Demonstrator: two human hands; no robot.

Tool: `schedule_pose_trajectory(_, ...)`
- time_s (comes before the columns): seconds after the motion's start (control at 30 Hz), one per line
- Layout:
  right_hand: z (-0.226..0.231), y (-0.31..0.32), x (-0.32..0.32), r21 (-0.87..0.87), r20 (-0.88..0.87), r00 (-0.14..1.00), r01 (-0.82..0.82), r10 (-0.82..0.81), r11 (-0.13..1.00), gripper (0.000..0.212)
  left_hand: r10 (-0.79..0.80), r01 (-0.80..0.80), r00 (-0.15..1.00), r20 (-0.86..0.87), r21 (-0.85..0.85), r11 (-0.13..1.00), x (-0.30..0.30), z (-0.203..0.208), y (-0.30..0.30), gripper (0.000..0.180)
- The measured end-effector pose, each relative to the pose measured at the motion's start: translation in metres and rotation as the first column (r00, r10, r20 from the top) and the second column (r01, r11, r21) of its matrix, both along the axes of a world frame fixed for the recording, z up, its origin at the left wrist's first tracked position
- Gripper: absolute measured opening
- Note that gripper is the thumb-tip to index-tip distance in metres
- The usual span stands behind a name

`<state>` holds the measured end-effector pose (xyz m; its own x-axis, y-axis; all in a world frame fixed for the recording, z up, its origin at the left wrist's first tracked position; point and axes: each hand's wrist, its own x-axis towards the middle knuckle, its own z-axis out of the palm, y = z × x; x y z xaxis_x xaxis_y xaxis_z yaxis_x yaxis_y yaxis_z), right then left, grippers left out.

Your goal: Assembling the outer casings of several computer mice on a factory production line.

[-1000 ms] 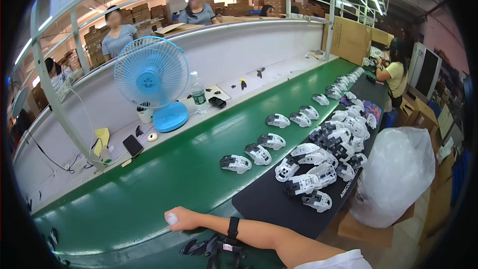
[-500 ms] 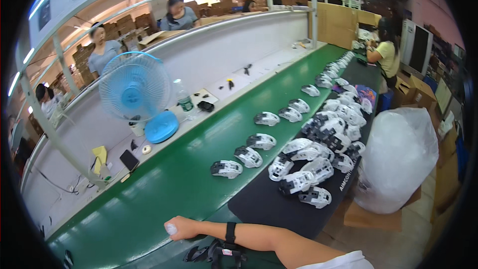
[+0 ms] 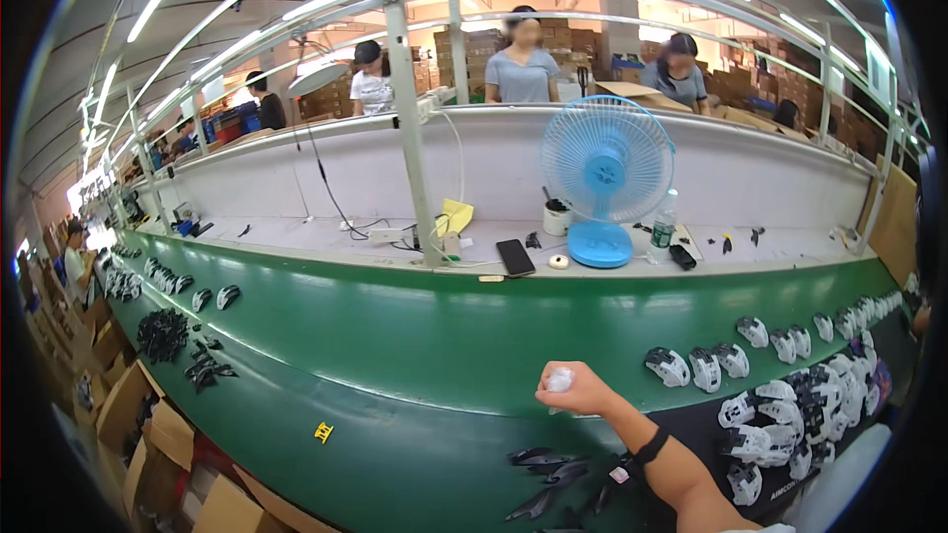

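Observation:
My right hand [image 3: 576, 389] is closed in a fist over the green belt, its forearm reaching in from the lower right with a black band at the wrist. A small whitish, crumpled wad [image 3: 560, 380], which looks like thin plastic, shows at the fist's thumb side. Right of the hand, a few white-and-black mouse shells [image 3: 668, 367] stand in a row on the belt. Beyond them a pile of similar shells [image 3: 780, 417] lies on a black mat [image 3: 681, 511]. Several slim black plastic parts [image 3: 541, 474] lie below the hand. My left hand is out of view.
Along the belt's far side stand a blue fan [image 3: 604, 176], a water bottle [image 3: 664, 221] and a phone [image 3: 514, 258]. A yellow part [image 3: 323, 432] and a black heap [image 3: 163, 336] lie leftward. Open cartons [image 3: 158, 434] line the near left edge. People work across the partition.
The view has swung left, so the fan and shells now sit farther right and the belt's left stretch shows. My right fist still holds the whitish wad.

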<state>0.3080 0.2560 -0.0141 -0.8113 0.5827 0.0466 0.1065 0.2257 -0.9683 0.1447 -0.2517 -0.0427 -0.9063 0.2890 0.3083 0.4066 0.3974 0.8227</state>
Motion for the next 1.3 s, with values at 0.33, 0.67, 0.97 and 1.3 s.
schedule_pose_trajectory(0.33, 0.058, -0.167, -0.009, -0.367, -0.472, 0.809, -0.542, 0.351, 0.756, 0.029, -0.547, 0.509, 0.825, -0.141, 0.603, 0.614, 0.041, 0.054, 0.237, 0.028)
schedule_pose_trajectory(0.67, 0.010, -0.196, 0.149, -0.166, -0.148, 0.921, 0.335, -0.360, 0.927, 0.034, -0.997, 0.971, -0.070, -0.014, 0.227, -0.071, 0.154, 0.039, 0.296, 0.052)
schedule_pose_trajectory(0.97, 0.195, -0.277, 0.447, 0.774, -0.626, 0.186, 0.261, -0.757, -0.577, 0.021, -0.991, 0.996, -0.078, 0.105, -0.042, -0.083, 0.153, 0.022, 0.309, 0.048)
schedule_pose_trajectory(1.3, -0.096, -0.213, 0.662, 0.912, 0.099, -0.789, 0.315, -0.606, -0.261, 0.069, -0.931, 0.917, 0.363, 0.030, -0.190, 0.351, 0.068, 0.000, 0.302, 0.031)
